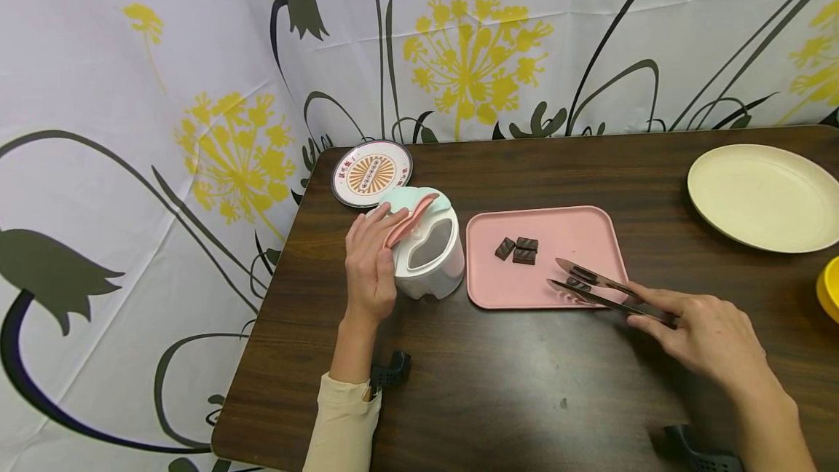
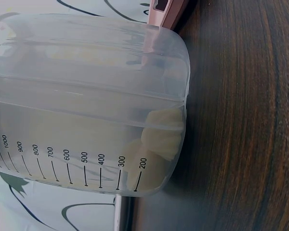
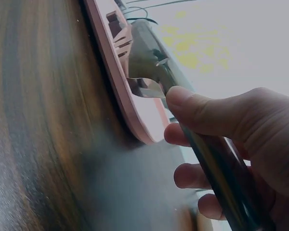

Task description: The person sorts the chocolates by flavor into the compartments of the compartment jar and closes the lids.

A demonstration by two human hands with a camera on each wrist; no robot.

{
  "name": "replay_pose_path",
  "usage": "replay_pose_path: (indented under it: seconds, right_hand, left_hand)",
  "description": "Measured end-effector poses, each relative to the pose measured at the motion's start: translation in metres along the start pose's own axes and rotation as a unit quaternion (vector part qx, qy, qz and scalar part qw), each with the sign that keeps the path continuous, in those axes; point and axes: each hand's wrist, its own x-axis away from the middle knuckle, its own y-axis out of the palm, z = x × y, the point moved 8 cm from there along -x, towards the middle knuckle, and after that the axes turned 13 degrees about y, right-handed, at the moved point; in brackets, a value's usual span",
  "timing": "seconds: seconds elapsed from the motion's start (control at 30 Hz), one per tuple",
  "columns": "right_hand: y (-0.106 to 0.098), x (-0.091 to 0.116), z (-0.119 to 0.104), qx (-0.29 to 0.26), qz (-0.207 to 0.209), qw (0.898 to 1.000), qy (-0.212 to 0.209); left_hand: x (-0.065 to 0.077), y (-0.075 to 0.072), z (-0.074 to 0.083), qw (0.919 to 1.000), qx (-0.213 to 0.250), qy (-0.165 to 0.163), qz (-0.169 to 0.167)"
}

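My left hand (image 1: 373,264) holds the raised pink flap (image 1: 411,221) of a lidded plastic container (image 1: 429,275), leaving its opening uncovered. In the left wrist view, the clear container (image 2: 86,96) has volume marks and pale chunks (image 2: 161,137) at the bottom. My right hand (image 1: 711,333) grips metal tongs (image 1: 609,297), thumb on the near arm. The tongs' tips reach over the pink tray (image 1: 485,290), around a dark chocolate piece (image 1: 578,284); firm contact cannot be made out. Three other chocolate pieces (image 1: 524,257) lie farther left on the tray.
Behind the container lies a round printed plate (image 1: 347,191). A cream oval plate (image 1: 767,199) sits at the back right, with a yellow object (image 1: 831,288) partly in view at the right edge. A flowered cloth (image 1: 590,42) hangs behind the dark wooden table (image 1: 498,384).
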Motion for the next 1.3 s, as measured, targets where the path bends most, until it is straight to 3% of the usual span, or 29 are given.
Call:
replay_pose_path:
  seconds: [0.43,0.83,1.1,1.3]
  right_hand:
    - [-0.004,0.001,0.004,0.002,0.001,1.000,-0.002]
    - [-0.009,-0.001,0.000,-0.013,0.041,0.999,-0.025]
    - [-0.021,-0.007,-0.018,-0.036,0.079,0.994,-0.065]
    - [-0.031,-0.014,-0.042,-0.080,0.114,0.984,-0.113]
  left_hand:
    - [0.001,0.000,0.000,1.0000,0.001,0.002,0.006]
    - [0.000,0.001,-0.001,1.0000,0.001,0.002,0.003]
    - [0.000,0.001,-0.001,1.0000,0.003,0.001,0.003]
    - [-0.001,0.000,0.000,1.0000,0.002,0.002,0.004]
